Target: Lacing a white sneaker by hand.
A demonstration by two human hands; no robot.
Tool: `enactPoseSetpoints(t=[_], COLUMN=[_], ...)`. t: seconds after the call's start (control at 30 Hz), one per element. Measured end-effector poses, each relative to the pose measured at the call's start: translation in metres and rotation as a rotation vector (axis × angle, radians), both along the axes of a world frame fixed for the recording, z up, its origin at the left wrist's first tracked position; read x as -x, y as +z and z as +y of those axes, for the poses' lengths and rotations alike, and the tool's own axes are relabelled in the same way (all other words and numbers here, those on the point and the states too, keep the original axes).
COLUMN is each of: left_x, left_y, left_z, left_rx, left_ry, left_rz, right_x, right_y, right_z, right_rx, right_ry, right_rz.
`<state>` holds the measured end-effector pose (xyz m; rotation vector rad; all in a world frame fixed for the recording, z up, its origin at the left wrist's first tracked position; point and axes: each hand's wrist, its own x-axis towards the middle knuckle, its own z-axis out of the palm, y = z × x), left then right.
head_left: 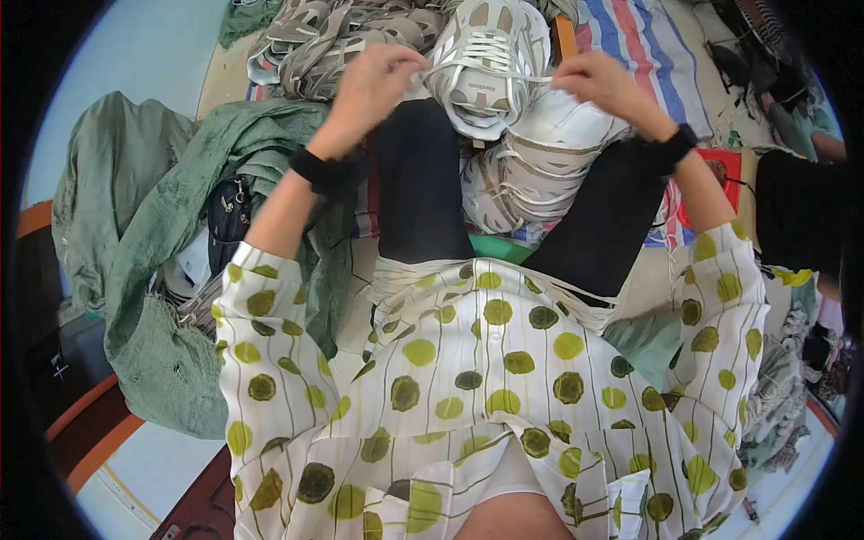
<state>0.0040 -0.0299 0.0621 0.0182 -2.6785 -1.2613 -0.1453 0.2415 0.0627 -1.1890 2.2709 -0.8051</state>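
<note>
A white and beige sneaker [481,85] stands between my knees at the top of the view, its tongue and opening toward me. White shoelaces [493,68] cross its upper and stretch out to both sides. My left hand [376,83], a little blurred, is closed in a pinch at the left end of the lace. On the other side, my right hand [610,88] pinches the right end. More white and beige shoe uppers [540,175] lie between my thighs, just below the sneaker, with their laces showing.
A pile of grey-beige shoe uppers [337,45] lies at the far left. Green woven sacks [166,261] with a dark bag [229,220] are at my left. Striped sheeting [652,54] spreads at the far right, near a red tray [720,180]. Spare laces [589,310] lie across my lap.
</note>
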Motion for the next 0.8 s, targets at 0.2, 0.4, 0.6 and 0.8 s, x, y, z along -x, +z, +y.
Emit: enactPoseSetpoints(t=[0.2,0.4,0.6,0.8], left_x=[0.004,0.011,0.023,0.045], left_y=[-0.025,-0.036,-0.030,-0.019], left_z=[0.029,0.025,0.028,0.042], left_rx=[-0.169,0.051,0.339,0.884], left_ry=[0.200,0.272,0.164,-0.131], left_rz=[-0.013,0.077,0.221,0.329], right_x=[-0.013,-0.021,-0.023,-0.004], right_y=[-0.028,-0.029,-0.016,-0.036], right_z=[-0.030,-0.040,-0.042,-0.047], right_rx=[0.009,-0.070,-0.077,-0.085], right_ry=[-0.144,-0.116,0.144,-0.192], right_rz=[0.210,0.366,0.700,0.300])
